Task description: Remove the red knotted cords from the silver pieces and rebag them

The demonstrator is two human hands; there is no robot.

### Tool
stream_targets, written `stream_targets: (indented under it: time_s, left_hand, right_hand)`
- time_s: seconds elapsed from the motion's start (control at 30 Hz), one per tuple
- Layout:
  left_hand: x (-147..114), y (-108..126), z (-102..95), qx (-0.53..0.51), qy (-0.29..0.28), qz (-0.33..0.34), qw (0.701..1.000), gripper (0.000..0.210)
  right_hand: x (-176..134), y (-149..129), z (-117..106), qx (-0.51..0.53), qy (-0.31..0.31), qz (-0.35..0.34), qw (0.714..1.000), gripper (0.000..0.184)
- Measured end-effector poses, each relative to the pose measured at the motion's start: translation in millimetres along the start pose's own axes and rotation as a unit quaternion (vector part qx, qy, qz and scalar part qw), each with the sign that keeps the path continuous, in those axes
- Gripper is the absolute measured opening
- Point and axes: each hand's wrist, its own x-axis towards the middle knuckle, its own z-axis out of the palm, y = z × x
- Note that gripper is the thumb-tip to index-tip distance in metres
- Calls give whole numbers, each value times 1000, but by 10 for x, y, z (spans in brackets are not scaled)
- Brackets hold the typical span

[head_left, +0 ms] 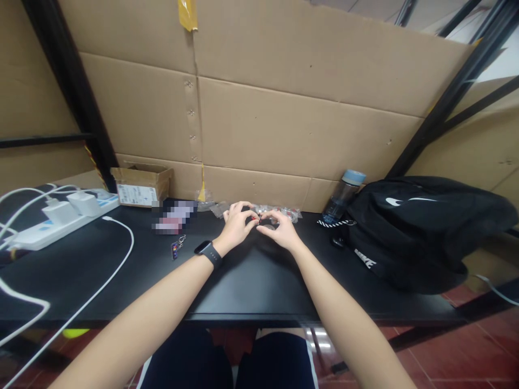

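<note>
Over the back of the black desk (259, 292), my left hand (236, 226) and my right hand (280, 229) meet, thumbs and fingertips pinched close together. Between the fingertips shows a tiny red and dark thing (255, 218), too small to name and partly hidden by the fingers. Just behind my hands lie small clear plastic bags (292, 214) with bits of red in them. To the left of my left hand rests a keychain (175, 249) with a metal clasp. A dark smartwatch (208, 252) is on my left wrist.
A white power strip (36, 233) with chargers and cables takes up the left side. Near the cardboard wall (259, 108) stands an open cardboard box (140, 186). On the right are a blue-capped bottle (344, 194) and a black backpack (413, 232).
</note>
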Motion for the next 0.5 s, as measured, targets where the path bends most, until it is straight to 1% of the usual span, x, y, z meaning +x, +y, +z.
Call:
stream_targets:
  time_s: [0.17, 0.27, 0.37, 0.5]
  left_hand:
    - [6, 10, -12, -2, 2, -4, 1000, 7]
    - [6, 16, -13, -2, -4, -4, 1000, 9]
    - [2, 22, -9, -2, -12, -5, 1000, 11]
    - [7, 25, -24, -18, -19, 0, 1000, 11]
  right_hand:
    - [16, 38, 3, 31, -11, 20, 999, 15]
    - [28, 65, 14, 46, -7, 36, 998, 16]
    - [36, 92, 27, 45, -7, 47, 998, 19]
    - [37, 115, 34, 40, -13, 54, 998, 19]
